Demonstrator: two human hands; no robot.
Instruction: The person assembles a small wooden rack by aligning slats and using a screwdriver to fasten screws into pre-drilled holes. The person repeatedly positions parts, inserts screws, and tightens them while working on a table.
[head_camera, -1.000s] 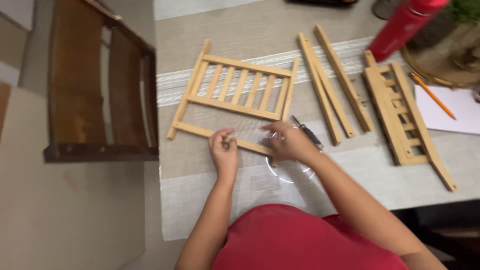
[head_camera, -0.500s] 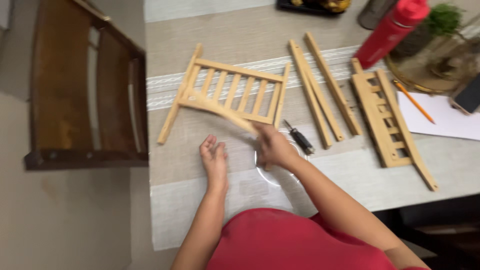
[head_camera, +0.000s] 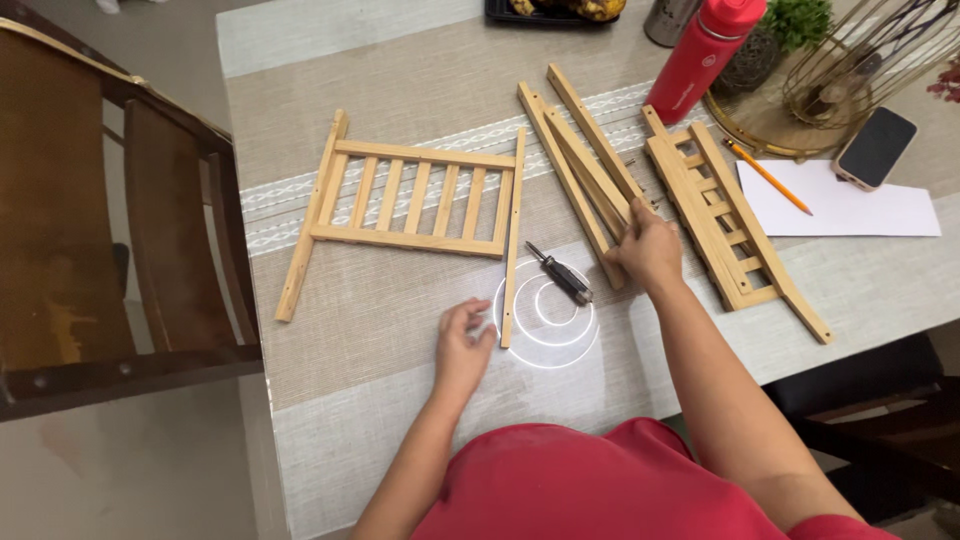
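A light wooden slatted panel (head_camera: 415, 200) lies flat on the table, with a long side rail (head_camera: 512, 240) along its right edge. My left hand (head_camera: 462, 345) rests open on the cloth next to the lower end of that rail. My right hand (head_camera: 648, 248) lies on the near ends of several loose wooden slats (head_camera: 580, 150), fingers curled over them. A small dark screwdriver (head_camera: 560, 273) sits between my hands. A second slatted wooden frame (head_camera: 725, 215) lies to the right of my right hand.
A red bottle (head_camera: 705, 55), a wire basket on a gold tray (head_camera: 880, 60), a phone (head_camera: 875, 148), white paper (head_camera: 850, 205) and an orange pencil (head_camera: 768, 176) fill the far right. A brown wooden chair (head_camera: 110, 230) stands left of the table (head_camera: 330, 460).
My right hand has left the rail and moved right onto the loose slats. The rail now lies against the panel's right edge. My left hand has drawn back toward me.
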